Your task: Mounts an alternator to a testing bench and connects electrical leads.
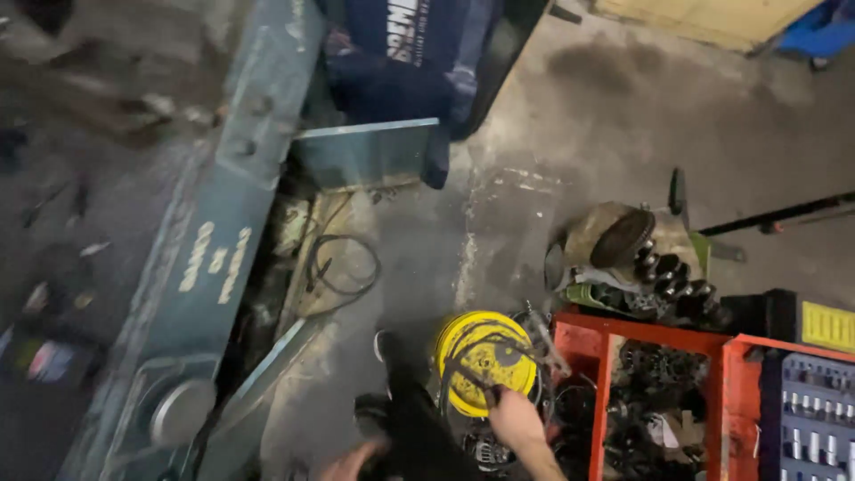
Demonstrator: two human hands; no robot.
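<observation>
Our right hand (514,417) is closed on a black cable (472,370) at the lower edge of a yellow reel (485,356), fingers pinched around the strand where it crosses the reel's face. Our left hand (349,463) sits at the bottom edge of the view, blurred and partly cut off, so we cannot tell whether it is open or closed on anything (it lies next to a dark trouser leg (419,436) and shoe (385,346)). The reel stands on the concrete floor (499,134), just left of a red tray (663,334) full of dark metal parts. Right of that is a case of sockets (806,405). Behind the tray lies a crankshaft (672,281) beside a toothed wheel (622,237). Farther left, a loose loop of black hose (343,265) rests on the floor near a long blue-green steel beam (214,240).
</observation>
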